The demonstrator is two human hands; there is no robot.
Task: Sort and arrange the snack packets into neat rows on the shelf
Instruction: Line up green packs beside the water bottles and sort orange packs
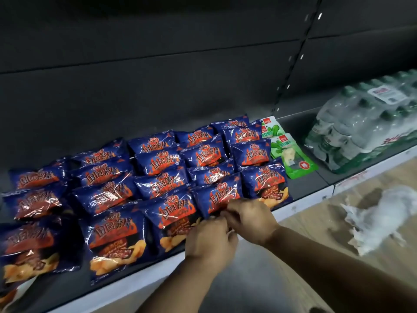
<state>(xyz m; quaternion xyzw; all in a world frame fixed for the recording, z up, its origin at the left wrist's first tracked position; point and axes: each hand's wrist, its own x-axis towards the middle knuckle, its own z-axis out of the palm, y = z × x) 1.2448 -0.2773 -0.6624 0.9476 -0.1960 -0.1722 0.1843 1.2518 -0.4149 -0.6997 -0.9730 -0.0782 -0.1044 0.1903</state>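
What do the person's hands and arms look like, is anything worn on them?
Both are bare: the left hand and right hand show no gloves, rings or watch, and the forearms show no sleeves as far as the picture reaches. No markings can be seen.

Two bare forearms, left hand (208,237) and right hand (251,214), seemingly without sleeves or jewellery.

Blue-and-orange snack packets (162,184) are laid flat, overlapped in rows on the dark shelf (309,184). Green packets (291,154) are placed at the right end.
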